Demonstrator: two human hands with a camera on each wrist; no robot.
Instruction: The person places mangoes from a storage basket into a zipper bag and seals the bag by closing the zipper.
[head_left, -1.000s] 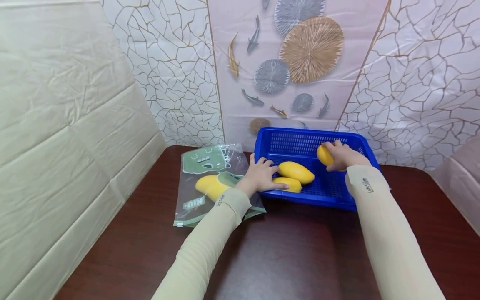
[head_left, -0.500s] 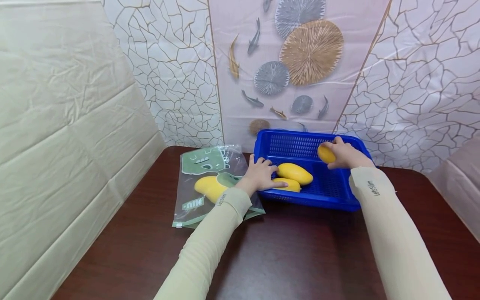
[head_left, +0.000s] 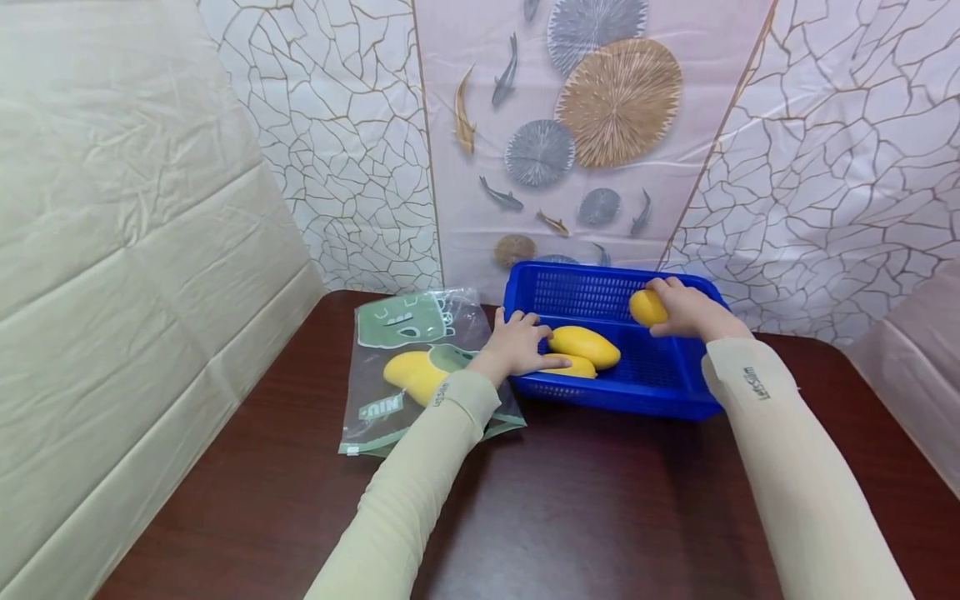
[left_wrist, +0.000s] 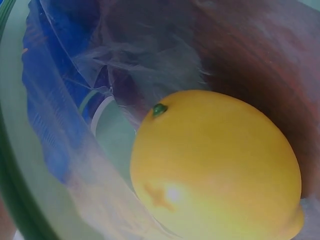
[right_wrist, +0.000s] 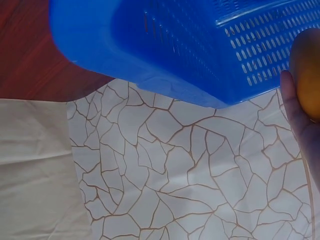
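While one oval yellow mango [head_left: 408,372] lay inside the clear, green-printed plastic zip bag [head_left: 390,323] at left, the left hand [head_left: 512,346] lay across the left edge of the blue, perforated plastic basket [head_left: 652,404], thumb over a near yellow mango [head_left: 579,367] beside a farther one [head_left: 587,343]; whether it gripped anything could not be told. To the far right, the right hand [head_left: 692,310] grasped a rounded yellow mango [head_left: 647,308] over the basket. It had shifted only slightly, leaving the fruit's split between bag and basket unchanged.
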